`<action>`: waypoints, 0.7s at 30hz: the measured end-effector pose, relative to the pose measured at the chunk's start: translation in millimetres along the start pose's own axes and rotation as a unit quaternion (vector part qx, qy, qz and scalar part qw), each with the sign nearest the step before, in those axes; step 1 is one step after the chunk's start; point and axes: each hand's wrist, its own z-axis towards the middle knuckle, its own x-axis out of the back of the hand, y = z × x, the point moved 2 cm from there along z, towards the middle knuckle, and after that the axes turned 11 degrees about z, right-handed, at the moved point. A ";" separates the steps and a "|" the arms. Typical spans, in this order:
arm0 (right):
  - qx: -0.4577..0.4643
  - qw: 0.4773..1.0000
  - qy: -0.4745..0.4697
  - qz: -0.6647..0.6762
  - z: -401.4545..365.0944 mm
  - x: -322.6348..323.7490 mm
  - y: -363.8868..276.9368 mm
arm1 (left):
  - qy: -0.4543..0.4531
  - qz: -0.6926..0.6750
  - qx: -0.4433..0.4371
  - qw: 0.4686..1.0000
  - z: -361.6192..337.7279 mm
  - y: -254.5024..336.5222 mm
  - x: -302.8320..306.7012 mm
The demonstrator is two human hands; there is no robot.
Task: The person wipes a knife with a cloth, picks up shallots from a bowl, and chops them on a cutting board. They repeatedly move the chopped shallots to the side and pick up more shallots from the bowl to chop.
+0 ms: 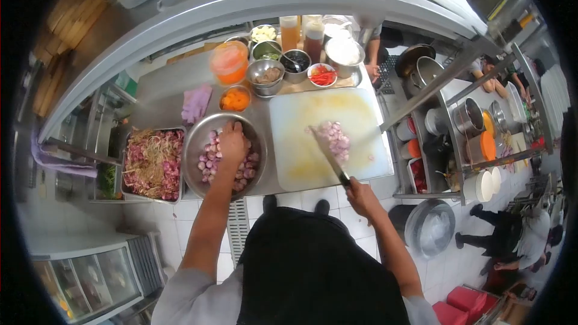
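Note:
My right hand [362, 197] is wrapped round the dark handle of a kitchen knife [331, 159]. The blade lies over the white cutting board [289, 120], its tip beside a small pile of peeled and cut shallots [335, 139]. On the left, my left hand [233, 143] reaches down into a steel bowl [191, 165] of peeled shallots [209, 159]. Its fingertips are hidden, so whether they grip any shallots cannot be seen. A metal tray [124, 192] of unpeeled shallots with dry roots [153, 162] stands left of the bowl.
A purple glove [196, 102] and a small bowl of orange pieces [235, 99] lie behind the bowl. Farther back are an orange-filled tub [229, 63], sliced red chillies [323, 75] and sauce bottles [313, 39]. A metal post [421, 99] slants at the right; other people work beyond.

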 end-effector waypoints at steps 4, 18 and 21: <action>-0.017 0.997 -0.080 0.007 1.1 1.3 -7.5 | -0.019 -0.040 0.036 0.998 2.3 -2.3 8.2; 0.037 0.999 -0.006 -0.037 40.5 33.1 20.3 | -0.063 -0.319 -0.011 0.946 -48.4 171.5 8.3; 0.075 0.996 -0.039 -0.031 43.7 20.6 21.4 | -0.007 -0.235 -0.058 0.970 -56.0 170.2 -3.0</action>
